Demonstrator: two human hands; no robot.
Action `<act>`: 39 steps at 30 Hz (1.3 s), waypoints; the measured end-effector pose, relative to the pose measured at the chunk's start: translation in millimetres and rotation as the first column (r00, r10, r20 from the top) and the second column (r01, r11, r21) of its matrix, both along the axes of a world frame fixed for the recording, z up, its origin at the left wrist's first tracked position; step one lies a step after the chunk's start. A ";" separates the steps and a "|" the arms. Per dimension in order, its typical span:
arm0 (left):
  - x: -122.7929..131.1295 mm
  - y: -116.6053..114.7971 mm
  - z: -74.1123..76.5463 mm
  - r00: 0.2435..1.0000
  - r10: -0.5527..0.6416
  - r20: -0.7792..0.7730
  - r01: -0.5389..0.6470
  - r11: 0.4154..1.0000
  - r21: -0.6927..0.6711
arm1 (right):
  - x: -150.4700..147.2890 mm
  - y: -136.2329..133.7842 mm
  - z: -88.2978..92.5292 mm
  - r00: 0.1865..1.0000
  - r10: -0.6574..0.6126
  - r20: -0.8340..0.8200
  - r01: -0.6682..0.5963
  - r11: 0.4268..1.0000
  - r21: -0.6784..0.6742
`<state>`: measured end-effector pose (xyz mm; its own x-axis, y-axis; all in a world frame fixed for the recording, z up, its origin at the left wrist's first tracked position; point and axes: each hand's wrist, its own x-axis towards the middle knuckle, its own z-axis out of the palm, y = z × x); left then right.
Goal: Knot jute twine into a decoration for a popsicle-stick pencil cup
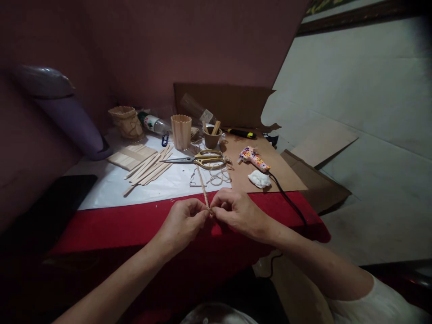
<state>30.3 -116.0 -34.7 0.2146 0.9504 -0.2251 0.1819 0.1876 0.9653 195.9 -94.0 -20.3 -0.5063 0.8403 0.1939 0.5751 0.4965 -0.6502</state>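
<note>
A tan braided cord [203,186] runs from near the scissors down to the table's front edge. My left hand [186,221] pinches its near end between thumb and fingers. Close beside it on the right, my right hand [238,211] is closed in a pinch on the same end, the fingertips almost touching. Gold-handled scissors [209,159] lie just beyond the hands, with loose thin string [219,176] next to them. Wooden craft sticks [148,168] are spread on white paper to the left.
Behind stand a stick-covered cup [181,132], a small pot [212,138] and a decorated holder [126,122]. A patterned glue gun [254,158] with a black cable and crumpled white tissue [259,179] lie on cardboard [286,174] at right. A dark flat object [60,202] is at left.
</note>
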 end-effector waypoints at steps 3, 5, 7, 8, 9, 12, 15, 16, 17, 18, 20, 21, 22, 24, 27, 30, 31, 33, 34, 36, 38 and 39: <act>0.5 0.0 0.6 1.000 0.002 0.002 -0.002 1.000 0.015 | -0.8 1.0 3.2 0.995 0.019 0.095 -0.036 0.982 0.187; 1.2 -0.1 1.5 1.000 0.008 0.001 -0.008 1.000 0.024 | -0.8 0.4 4.6 0.991 0.021 0.134 -0.052 0.970 0.236; 1.9 -0.1 2.6 1.000 0.015 0.006 -0.016 1.000 0.026 | -0.4 -1.6 5.3 0.992 0.008 0.129 -0.038 0.973 0.229; 2.3 -0.2 3.2 1.000 0.019 0.014 -0.019 1.000 0.024 | -0.1 -3.2 5.2 0.993 0.002 0.115 -0.028 0.975 0.222; 2.7 -0.2 3.8 0.999 0.021 0.024 -0.022 1.000 0.020 | 0.0 -5.1 5.0 0.995 -0.001 0.101 -0.021 0.976 0.219; 3.8 -0.8 5.8 0.997 0.019 0.071 -0.018 1.000 -0.018 | -1.5 -12.9 2.1 0.997 -0.020 0.076 0.000 0.967 0.256; 4.3 -1.8 7.7 0.991 0.018 0.129 -0.009 0.998 -0.068 | -5.6 -21.3 -4.2 0.995 -0.081 0.061 0.055 0.934 0.354; 4.3 -2.2 8.1 0.989 0.020 0.148 -0.008 0.997 -0.082 | -7.4 -23.8 -6.8 0.993 -0.108 0.054 0.078 0.916 0.392; 4.2 -2.5 8.3 0.986 0.022 0.167 -0.007 0.996 -0.093 | -9.2 -26.1 -9.5 0.990 -0.135 0.049 0.101 0.897 0.430; 4.2 -2.7 8.3 0.983 0.027 0.184 -0.007 0.994 -0.105 | -11.1 -28.2 -12.1 0.986 -0.162 0.047 0.122 0.878 0.464; 4.0 -3.0 7.9 0.976 0.041 0.214 -0.013 0.992 -0.129 | -14.6 -31.7 -16.7 0.976 -0.214 0.046 0.158 0.834 0.528; 4.0 -3.0 7.6 0.973 0.050 0.225 -0.019 0.990 -0.139 | -16.3 -33.2 -18.5 0.970 -0.239 0.049 0.172 0.810 0.560; 4.0 -3.0 7.3 0.971 0.058 0.234 -0.024 0.989 -0.146 | -17.8 -34.5 -20.1 0.964 -0.261 0.054 0.179 0.785 0.593; 4.0 -3.0 7.0 0.966 0.063 0.251 -0.022 0.986 -0.164 | -20.0 -37.0 -22.6 0.952 -0.299 0.067 0.184 0.732 0.656; 3.5 -3.4 7.4 0.958 0.059 0.281 -0.006 0.982 -0.186 | -21.0 -40.9 -26.2 0.935 -0.335 0.113 0.146 0.656 0.741; 2.1 -3.9 8.0 0.948 0.066 0.311 -0.003 0.980 -0.198 | -20.3 -45.1 -31.0 0.923 -0.342 0.175 0.062 0.581 0.812; 1.4 -4.0 8.0 0.946 0.070 0.316 -0.005 0.979 -0.202 | -20.1 -46.5 -32.8 0.921 -0.341 0.190 0.036 0.559 0.829; 0.1 -3.9 7.8 0.945 0.080 0.317 -0.013 0.978 -0.209 | -20.1 -49.0 -36.3 0.917 -0.341 0.205 0.006 0.526 0.850; -0.5 -3.8 7.7 0.944 0.083 0.320 -0.016 0.978 -0.208 | -20.2 -50.1 -37.9 0.916 -0.342 0.209 -0.002 0.517 0.856; -1.4 -3.3 7.8 0.940 0.089 0.329 -0.019 0.978 -0.208 | -20.4 -51.9 -40.5 0.912 -0.349 0.214 -0.007 0.508 0.861; -1.8 -2.9 8.6 0.937 0.103 0.334 -0.030 0.976 -0.217 | -19.5 -53.2 -41.3 0.908 -0.357 0.217 -0.007 0.505 0.863; -1.9 -2.7 9.2 0.936 0.112 0.334 -0.036 0.974 -0.224 | -18.4 -53.6 -40.7 0.910 -0.353 0.217 -0.007 0.511 0.860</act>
<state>28.4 -118.7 -25.5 0.2453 0.9050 -0.3476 -0.1743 0.3938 0.9025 177.5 -147.6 -60.9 -0.5466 0.4559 0.7024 0.7894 0.5603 0.2507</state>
